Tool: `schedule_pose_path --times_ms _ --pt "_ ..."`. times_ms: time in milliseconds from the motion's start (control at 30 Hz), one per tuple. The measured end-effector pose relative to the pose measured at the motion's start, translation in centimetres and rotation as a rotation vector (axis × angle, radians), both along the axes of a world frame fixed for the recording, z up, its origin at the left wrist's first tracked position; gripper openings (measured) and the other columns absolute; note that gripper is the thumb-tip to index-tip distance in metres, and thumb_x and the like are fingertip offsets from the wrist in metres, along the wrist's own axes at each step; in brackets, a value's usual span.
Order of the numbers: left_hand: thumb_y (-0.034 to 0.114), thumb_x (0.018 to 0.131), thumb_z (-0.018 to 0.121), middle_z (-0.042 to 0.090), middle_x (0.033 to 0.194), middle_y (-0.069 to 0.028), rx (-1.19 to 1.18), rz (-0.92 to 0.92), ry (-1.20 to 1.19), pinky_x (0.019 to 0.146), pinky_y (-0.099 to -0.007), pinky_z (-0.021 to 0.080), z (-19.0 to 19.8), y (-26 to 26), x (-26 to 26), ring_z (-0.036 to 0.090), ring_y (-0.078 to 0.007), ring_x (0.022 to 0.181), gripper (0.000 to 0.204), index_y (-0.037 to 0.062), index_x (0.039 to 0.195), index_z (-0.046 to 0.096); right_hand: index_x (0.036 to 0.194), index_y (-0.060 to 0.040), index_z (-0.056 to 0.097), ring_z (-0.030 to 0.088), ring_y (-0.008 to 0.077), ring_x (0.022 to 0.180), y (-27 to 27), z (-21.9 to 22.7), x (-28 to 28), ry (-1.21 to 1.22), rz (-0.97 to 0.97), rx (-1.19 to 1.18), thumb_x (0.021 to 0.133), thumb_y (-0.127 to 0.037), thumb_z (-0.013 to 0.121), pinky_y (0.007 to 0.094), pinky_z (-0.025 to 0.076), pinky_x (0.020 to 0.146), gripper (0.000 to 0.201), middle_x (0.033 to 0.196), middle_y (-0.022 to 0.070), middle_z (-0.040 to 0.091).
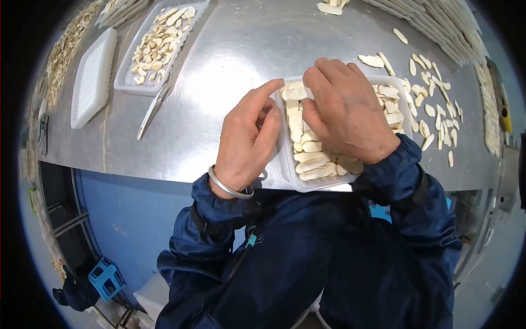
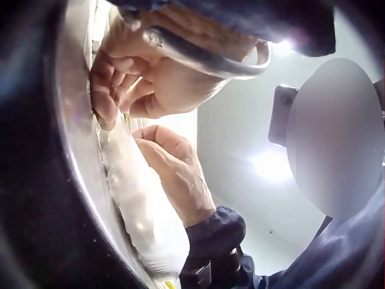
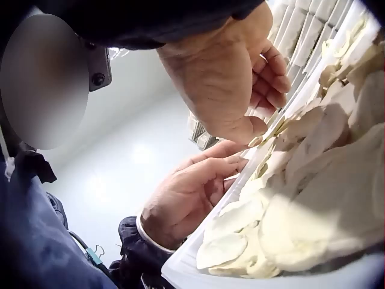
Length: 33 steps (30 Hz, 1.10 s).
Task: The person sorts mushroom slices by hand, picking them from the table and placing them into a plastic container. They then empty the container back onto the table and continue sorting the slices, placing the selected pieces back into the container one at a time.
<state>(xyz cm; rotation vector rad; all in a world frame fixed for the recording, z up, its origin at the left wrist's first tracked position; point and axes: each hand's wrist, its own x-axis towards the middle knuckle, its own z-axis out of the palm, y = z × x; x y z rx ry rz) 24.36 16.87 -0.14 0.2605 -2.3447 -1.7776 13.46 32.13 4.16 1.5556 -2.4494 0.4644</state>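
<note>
A clear plastic tray [image 1: 286, 159] at the table's front edge holds rows of pale, flat dried slices [image 1: 315, 164]. My right hand [image 1: 348, 107] arches over the tray's far half, its fingers bent downward. In the right wrist view, a small pale slice [image 3: 256, 142] shows at the thumb tip, pinched there; the index fingertip is hidden. My left hand [image 1: 246, 134], with a bangle at its wrist, is at the tray's left side, its index finger reaching to the far left corner and its thumb near the rim. Its fingers are loosely bent around that edge.
Loose slices [image 1: 438, 109] lie scattered right of the tray. To the left stand another tray [image 1: 121, 82] of slices, tweezers [image 1: 150, 115] leaning on it, and a white ridged tray [image 1: 90, 82]. Stacked trays [image 1: 438, 27] rise at the back right.
</note>
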Motion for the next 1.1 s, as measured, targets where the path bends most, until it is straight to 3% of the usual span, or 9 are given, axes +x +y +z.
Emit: schedule_pose_path --times_ms 100,300,633,767,900,1100 --pt "0.003 0.089 0.051 0.060 0.089 -0.0118 0.033 0.036 0.008 0.065 -0.0281 0.048 0.1 0.1 0.0 0.055 -0.0142 0.071 0.039 -0.0009 0.128 0.054 0.088 0.0008 0.051 0.054 0.0311 0.084 -0.1 -0.3 0.0 -0.019 0.012 -0.027 0.073 -0.007 0.063 0.0413 0.043 0.075 0.020 0.086 0.0143 0.052" --pt "0.004 0.090 0.051 0.058 0.082 -0.0082 0.056 0.038 -0.007 0.062 -0.0267 0.047 0.2 0.1 0.0 0.053 -0.0117 0.066 0.040 -0.0006 0.129 0.053 0.088 0.0007 0.051 0.054 0.0305 0.084 -0.2 -0.3 0.0 -0.009 0.010 -0.021 0.074 -0.007 0.063 0.0411 0.043 0.075 0.020 0.086 0.0140 0.051" --pt "0.003 0.090 0.050 0.058 0.085 -0.0076 0.111 0.036 -0.045 0.061 -0.0250 0.046 0.6 0.1 0.0 0.055 -0.0105 0.068 0.042 -0.0015 0.132 0.049 0.090 -0.0005 0.054 0.056 0.0291 0.085 0.9 1.9 0.4 0.038 -0.085 0.002 0.074 -0.008 0.065 0.0400 0.043 0.077 0.021 0.085 0.0130 0.054" --pt "0.003 0.092 0.051 0.058 0.087 -0.0072 0.272 0.065 -0.100 0.062 -0.0237 0.047 1.2 0.1 0.5 0.057 -0.0107 0.070 0.044 -0.0024 0.135 0.044 0.092 -0.0029 0.054 0.058 0.0329 0.083 5.3 4.7 -1.2 0.081 -0.192 -0.081 0.076 -0.005 0.063 0.0421 0.044 0.073 0.019 0.089 0.0144 0.057" --pt "0.000 0.090 0.057 0.057 0.086 -0.0076 0.384 0.065 -0.126 0.062 -0.0240 0.049 1.1 0.4 1.5 0.059 -0.0118 0.069 0.051 -0.0039 0.137 0.037 0.087 -0.0011 0.057 0.059 0.0343 0.073 12.4 7.0 -4.2 0.029 -0.419 -0.082 0.080 -0.005 0.059 0.0411 0.045 0.064 0.008 0.079 0.0150 0.058" --pt "-0.006 0.085 0.063 0.056 0.084 -0.0055 0.436 0.044 -0.186 0.057 -0.0212 0.049 1.4 1.3 1.6 0.058 -0.0092 0.063 0.065 -0.0012 0.141 0.032 0.087 0.0014 0.058 0.057 0.0359 0.071 18.1 4.3 -8.8 -0.089 -0.461 0.067 0.085 -0.011 0.055 0.0403 0.045 0.064 0.013 0.078 0.0178 0.058"
